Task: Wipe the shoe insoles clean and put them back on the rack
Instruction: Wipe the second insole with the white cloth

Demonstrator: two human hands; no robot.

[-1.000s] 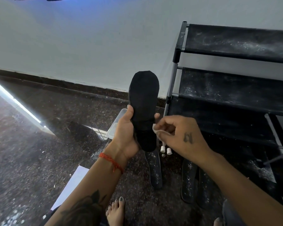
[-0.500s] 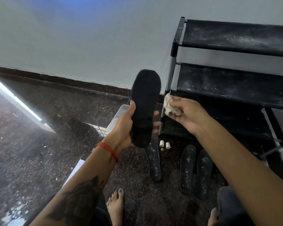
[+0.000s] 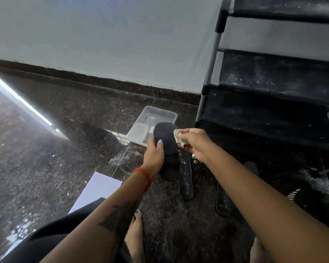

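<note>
Lowered insole (image 3: 166, 141) gripped by left hand (image 3: 153, 152), right hand (image 3: 195, 142) pinching cloth (image 3: 179, 138) (three floor insoles (image 3: 186, 179))

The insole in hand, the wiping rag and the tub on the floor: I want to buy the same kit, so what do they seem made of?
The held insole looks like matte black foam or fabric: no shine, and it bends softly in the left hand. The rag in the right hand seems to be pale, crumpled cloth or tissue. The tub looks like clear, glossy plastic; the floor shows through it.
</note>
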